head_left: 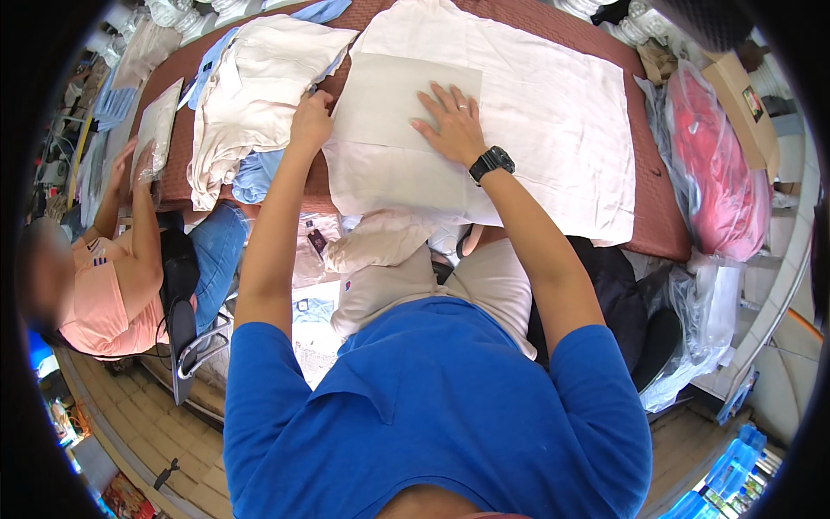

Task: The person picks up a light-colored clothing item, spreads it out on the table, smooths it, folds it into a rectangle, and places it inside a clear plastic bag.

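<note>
A large white cloth garment (553, 130) lies spread on the table, with a thin off-white rectangular sheet (380, 95) flat on it. My right hand (451, 121) rests palm down on the sheet's right part, fingers spread, a ring on one finger and a black watch on the wrist. To the left, my left hand (313, 119) is closed at the right edge of a pile of cream shirts (251, 86). Something small and dark shows at its fingertips; what it grips is too small to name. Light blue cloth (258, 176) shows under the pile.
The table has a brown quilted cover (653, 186). At right are red cloth in clear plastic (713, 164) and a cardboard box (743, 112). A seated co-worker (112, 285) at left handles a clear-bagged garment (156, 125). A cream garment (380, 242) hangs over my lap.
</note>
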{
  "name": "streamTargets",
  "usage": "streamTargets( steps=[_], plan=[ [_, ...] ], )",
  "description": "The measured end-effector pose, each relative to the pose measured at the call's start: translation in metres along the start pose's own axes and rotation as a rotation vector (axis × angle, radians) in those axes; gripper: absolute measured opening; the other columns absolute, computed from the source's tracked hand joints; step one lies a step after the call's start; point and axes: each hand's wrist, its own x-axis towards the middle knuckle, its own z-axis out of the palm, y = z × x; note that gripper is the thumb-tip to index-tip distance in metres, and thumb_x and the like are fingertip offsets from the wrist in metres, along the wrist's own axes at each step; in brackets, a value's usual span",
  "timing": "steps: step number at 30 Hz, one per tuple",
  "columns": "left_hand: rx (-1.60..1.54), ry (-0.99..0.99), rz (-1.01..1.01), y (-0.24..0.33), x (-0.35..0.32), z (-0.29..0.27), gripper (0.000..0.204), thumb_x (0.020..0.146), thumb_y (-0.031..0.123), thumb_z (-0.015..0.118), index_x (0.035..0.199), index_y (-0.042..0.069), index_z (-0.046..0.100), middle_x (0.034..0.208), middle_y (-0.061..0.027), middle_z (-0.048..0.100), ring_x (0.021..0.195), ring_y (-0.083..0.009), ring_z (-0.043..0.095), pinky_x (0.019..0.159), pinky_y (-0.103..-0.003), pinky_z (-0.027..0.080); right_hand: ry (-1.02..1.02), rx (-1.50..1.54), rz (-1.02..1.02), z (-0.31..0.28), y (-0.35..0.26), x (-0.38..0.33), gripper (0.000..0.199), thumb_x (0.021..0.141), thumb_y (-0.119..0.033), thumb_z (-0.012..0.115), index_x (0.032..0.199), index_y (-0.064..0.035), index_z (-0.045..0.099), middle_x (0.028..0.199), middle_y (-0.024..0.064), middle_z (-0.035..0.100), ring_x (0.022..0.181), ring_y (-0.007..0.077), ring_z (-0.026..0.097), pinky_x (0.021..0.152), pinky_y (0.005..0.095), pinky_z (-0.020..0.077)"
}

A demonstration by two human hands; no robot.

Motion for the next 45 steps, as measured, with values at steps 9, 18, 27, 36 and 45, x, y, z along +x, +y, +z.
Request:
streamTargets(
  steps=[9,18,27,36,45],
  plan=[
    [-0.132,-0.101,-0.009,-0.005,-0.001,-0.007,0.023,0.087,0.004,0.067,0.109,-0.001,0.063,0.1,-0.0184,0.071,0.093,-0.0301,0.07,0.082,-0.037,0.054,0.024,-0.034,-0.007,0.004,-0.001,-0.002,0.061,0.098,-0.057,0.05,0.15,-0.024,0.048,0.163,0.0078,0.032,0.15,0.0375,0.025,0.121,0.062,0.0132],
    [-0.166,-0.279,-0.103,-0.009,0.0,-0.011,0.031,0.086,0.017,0.075,0.109,0.0,0.067,0.093,-0.016,0.072,0.089,-0.0258,0.07,0.08,-0.035,0.054,0.121,-0.045,-0.035,0.007,0.002,-0.007,0.06,0.099,-0.056,0.049,0.148,-0.0234,0.05,0.161,0.0084,0.034,0.149,0.0378,0.026,0.121,0.0608,0.0147],
    [-0.192,-0.237,-0.19,-0.018,-0.008,-0.019,0.023,0.077,0.015,0.081,0.094,0.002,0.073,0.084,-0.0129,0.073,0.075,-0.025,0.071,0.073,-0.035,0.056,0.108,-0.037,-0.025,0.004,-0.002,-0.007,0.062,0.098,-0.058,0.049,0.148,-0.0219,0.05,0.161,0.0086,0.035,0.147,0.0389,0.028,0.119,0.0638,0.0158],
    [-0.184,0.246,0.077,0.029,0.035,0.0,0.018,0.086,0.011,0.067,0.1,0.0,0.071,0.094,-0.018,0.075,0.088,-0.033,0.072,0.082,-0.04,0.056,0.082,-0.08,0.007,0.003,-0.008,-0.012,0.065,0.099,-0.06,0.046,0.151,-0.0223,0.046,0.163,0.0091,0.032,0.148,0.0392,0.024,0.119,0.0639,0.0142],
    [-0.214,-0.036,-0.37,-0.031,0.13,0.047,0.032,0.088,0.028,0.072,0.106,0.001,0.077,0.087,-0.0106,0.075,0.075,-0.0191,0.07,0.069,-0.031,0.054,0.105,-0.105,-0.024,0.002,-0.026,-0.008,0.064,0.101,-0.058,0.044,0.153,-0.0227,0.042,0.164,0.0087,0.03,0.149,0.0385,0.023,0.12,0.0628,0.013]
  ],
)
